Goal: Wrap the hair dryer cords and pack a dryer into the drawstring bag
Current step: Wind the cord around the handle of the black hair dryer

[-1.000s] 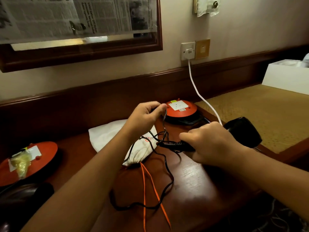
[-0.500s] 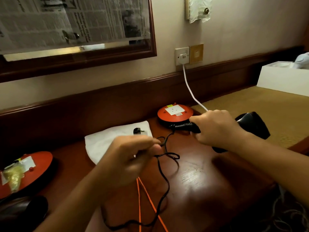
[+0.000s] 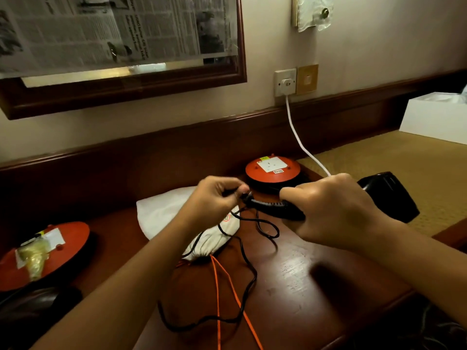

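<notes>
Nearest, at 6 o'clock on the dark wooden worktop [image 3: 303, 286], two orange drawstrings [image 3: 217, 311] trail toward the front edge. A slack loop of the black cord [image 3: 254, 276] lies across them. The drawstrings lead up to the gathered mouth of the white drawstring bag [image 3: 161, 213], which lies flat at about 10 o'clock from the loop, partly under the left forearm. Above the bag, the left hand [image 3: 217, 195] has its fingers curled and pinches the cord just at the end of the dryer's handle. At 3 o'clock from it, the right hand [image 3: 333, 210] is wrapped round that handle and holds the black hair dryer [image 3: 389, 195] off the worktop, its barrel pointing out toward 2 o'clock. An orange disc-shaped socket reel [image 3: 273, 169] sits just behind the hands at 12 o'clock. A second orange disc [image 3: 48, 248] rests far out at 9 o'clock. A white cable [image 3: 300, 142] rises from behind the right hand to the wall socket [image 3: 285, 82]. A white box [image 3: 434, 120] stands far off at 2 o'clock.
</notes>
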